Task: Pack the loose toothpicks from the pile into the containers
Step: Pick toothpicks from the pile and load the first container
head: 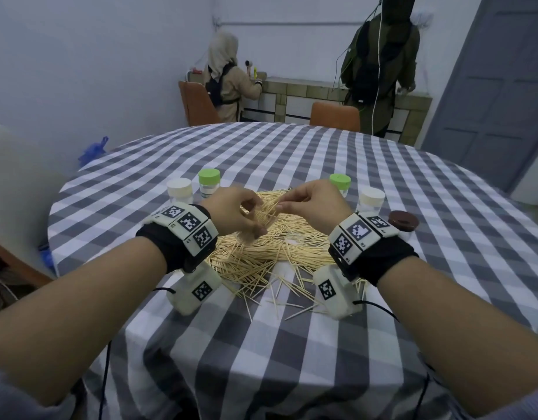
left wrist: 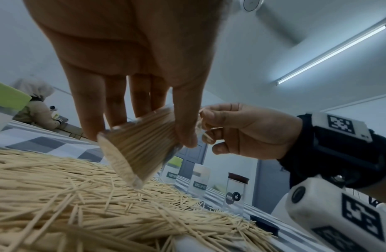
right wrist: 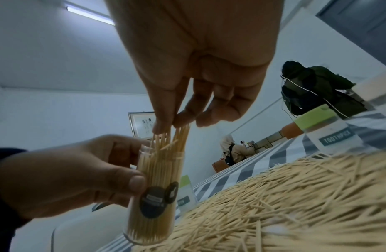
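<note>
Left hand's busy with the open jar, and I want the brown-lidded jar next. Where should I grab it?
Take the brown-lidded jar by its clear wall just below the lid, coming from the right side. It stands upright, and the toothpick pile crowds its left.

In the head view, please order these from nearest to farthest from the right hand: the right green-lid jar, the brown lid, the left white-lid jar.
From the right hand:
1. Right green-lid jar: just behind the hand, its lower part hidden by it.
2. Brown lid: to the hand's right, beyond the wrist band.
3. Left white-lid jar: far across the toothpick pile, past the left hand.
</note>
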